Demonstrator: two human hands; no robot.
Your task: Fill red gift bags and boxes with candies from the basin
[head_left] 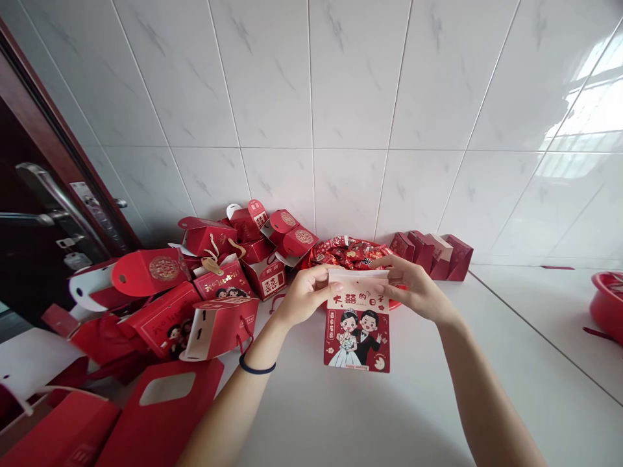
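Both hands were pinched shut on the top edge of a flattened wedding favour box (357,337), the left hand (304,295) at one corner and the right hand (413,288) at the other, so it hung upright just above the white tiled floor (389,415) with its cartoon bride and groom facing the person. A heap of red gift boxes (214,285) lay to the left by the dark door (29,214), wrapped candies (348,251) behind against the tiled wall (341,97), a red basin (607,305) far right

The bag (357,331) I hold reads "大囍的日子" near its top and a small "happy wedding" at its six o'clock edge. At ten o'clock from it, a box (272,283) shows "囍".
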